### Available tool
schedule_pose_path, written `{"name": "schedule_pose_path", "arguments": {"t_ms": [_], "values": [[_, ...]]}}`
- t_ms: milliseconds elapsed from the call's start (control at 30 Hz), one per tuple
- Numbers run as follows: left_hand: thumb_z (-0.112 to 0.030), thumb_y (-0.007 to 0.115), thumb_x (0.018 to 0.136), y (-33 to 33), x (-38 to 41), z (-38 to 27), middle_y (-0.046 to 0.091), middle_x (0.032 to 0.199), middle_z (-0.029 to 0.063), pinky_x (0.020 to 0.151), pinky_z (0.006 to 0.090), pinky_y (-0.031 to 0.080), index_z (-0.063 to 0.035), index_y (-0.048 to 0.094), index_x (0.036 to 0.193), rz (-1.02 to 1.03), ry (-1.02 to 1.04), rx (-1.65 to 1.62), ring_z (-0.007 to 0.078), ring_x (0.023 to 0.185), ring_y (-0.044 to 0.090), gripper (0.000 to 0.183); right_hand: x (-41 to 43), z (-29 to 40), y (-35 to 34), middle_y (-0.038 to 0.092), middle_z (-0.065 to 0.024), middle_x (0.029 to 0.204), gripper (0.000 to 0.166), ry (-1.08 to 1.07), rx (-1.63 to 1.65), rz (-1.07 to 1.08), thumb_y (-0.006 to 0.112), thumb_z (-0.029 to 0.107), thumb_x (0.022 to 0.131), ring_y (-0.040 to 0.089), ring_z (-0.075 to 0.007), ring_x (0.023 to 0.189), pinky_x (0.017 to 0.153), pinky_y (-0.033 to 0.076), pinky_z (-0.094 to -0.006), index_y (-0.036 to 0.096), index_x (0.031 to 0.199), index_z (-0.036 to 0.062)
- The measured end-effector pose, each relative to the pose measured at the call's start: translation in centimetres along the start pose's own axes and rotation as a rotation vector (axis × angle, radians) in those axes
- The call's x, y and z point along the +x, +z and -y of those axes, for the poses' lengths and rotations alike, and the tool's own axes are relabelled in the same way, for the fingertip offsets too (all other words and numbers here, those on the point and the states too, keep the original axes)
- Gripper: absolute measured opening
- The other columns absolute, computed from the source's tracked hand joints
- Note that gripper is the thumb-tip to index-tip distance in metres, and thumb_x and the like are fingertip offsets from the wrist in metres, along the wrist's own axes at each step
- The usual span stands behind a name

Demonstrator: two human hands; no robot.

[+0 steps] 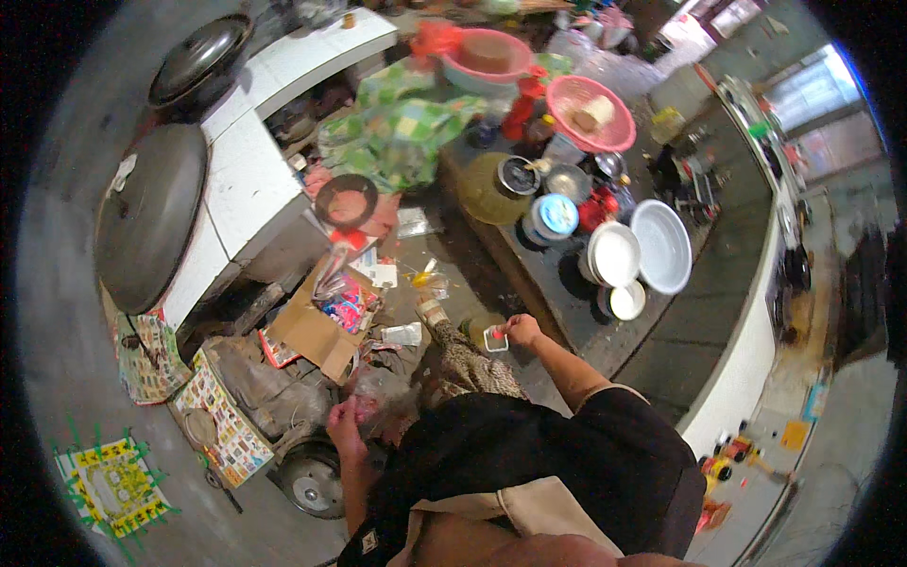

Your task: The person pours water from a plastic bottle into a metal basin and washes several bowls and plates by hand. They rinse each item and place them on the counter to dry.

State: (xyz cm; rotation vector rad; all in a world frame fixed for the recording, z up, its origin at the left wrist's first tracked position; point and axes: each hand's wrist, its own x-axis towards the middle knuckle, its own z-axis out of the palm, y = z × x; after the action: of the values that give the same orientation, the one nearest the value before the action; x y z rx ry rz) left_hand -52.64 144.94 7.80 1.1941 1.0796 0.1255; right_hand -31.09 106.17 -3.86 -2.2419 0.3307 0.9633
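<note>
My right hand (523,330) is stretched forward beside the dark table's edge, its fingers closed on a small white-rimmed item with a red part (497,339); its exact kind is unclear. Low on the left, my left hand (345,418) holds a clear plastic bag (379,397) with something pinkish at the fingers. Ahead of that hand lies an open cardboard box (312,329) with a colourful plastic packet (347,303) in it. A white packet (402,334) rests between the box and my leg.
On the dark table (496,248) to the right stand white bowls (615,254), a pale basin (660,246), a lidded tub (556,216) and a pink colander (592,113). A white-tiled stove ledge (248,184) with a large wok lid (152,216) runs along the left. Litter lies on the floor.
</note>
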Motion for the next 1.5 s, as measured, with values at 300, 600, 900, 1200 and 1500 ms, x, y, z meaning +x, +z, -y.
{"name": "schedule_pose_path", "arguments": {"t_ms": [300, 600, 900, 1200, 1500], "values": [[-0.031, 0.060, 0.087, -5.6, -5.8, 4.9, 0.054, 0.072, 0.0004, 0.051, 0.0188, 0.040, -0.0041, 0.056, 0.089, 0.133, -0.127, 0.103, 0.0062, 0.058, 0.047, 0.027, -10.7, -26.5, 4.3, 0.060, -0.0094, 0.059, 0.027, -0.074, 0.345, -0.213, 0.063, 0.027, 0.081, 0.052, -0.0187, 0.047, 0.045, 0.041, -0.0335, 0.065, 0.070, 0.0023], [-0.022, 0.060, 0.087, 2.2, -5.4, 3.7, 0.057, 0.079, 0.0012, 0.055, 0.0216, 0.042, -0.0064, 0.053, 0.100, 0.387, 0.021, 0.211, 0.0083, 0.063, 0.051, 0.021, -20.9, -31.3, 5.8, 0.061, -0.0085, 0.061, 0.029, 0.369, 0.251, -0.297, 0.061, 0.031, 0.082, 0.051, -0.0162, 0.044, 0.044, 0.043, -0.0304, 0.063, 0.073, 0.0043], [-0.024, 0.057, 0.088, 9.4, -7.1, 7.7, 0.058, 0.080, 0.0023, 0.056, 0.0231, 0.044, -0.0075, 0.054, 0.103, 0.588, -0.142, 0.569, 0.0099, 0.065, 0.053, 0.023, -23.3, -33.5, 0.5, 0.058, -0.0046, 0.062, 0.014, 0.321, 0.965, -0.587, 0.065, 0.016, 0.080, 0.050, -0.0128, 0.045, 0.040, 0.040, -0.0298, 0.059, 0.079, 0.0039], [-0.022, 0.057, 0.088, 30.7, -18.5, 13.0, 0.061, 0.086, 0.0053, 0.059, 0.0226, 0.045, -0.0058, 0.054, 0.105, 0.815, 0.003, 0.623, 0.0105, 0.068, 0.056, 0.023, -26.7, -48.9, -6.1, 0.061, -0.0057, 0.064, 0.012, 0.424, 1.053, -0.647, 0.066, 0.016, 0.079, 0.056, -0.0155, 0.054, 0.048, 0.045, -0.0308, 0.062, 0.077, 0.0045], [-0.022, 0.059, 0.088, 49.8, -30.8, 21.8, 0.061, 0.087, 0.0056, 0.062, 0.0216, 0.044, -0.0015, 0.054, 0.109, 1.125, 0.066, 0.719, 0.0084, 0.070, 0.055, 0.030, -29.6, -59.5, -17.1, 0.062, -0.0090, 0.063, 0.034, 0.402, 0.479, -0.635, 0.063, 0.037, 0.079, 0.060, -0.0233, 0.059, 0.059, 0.046, -0.0387, 0.062, 0.071, 0.0040]]}}
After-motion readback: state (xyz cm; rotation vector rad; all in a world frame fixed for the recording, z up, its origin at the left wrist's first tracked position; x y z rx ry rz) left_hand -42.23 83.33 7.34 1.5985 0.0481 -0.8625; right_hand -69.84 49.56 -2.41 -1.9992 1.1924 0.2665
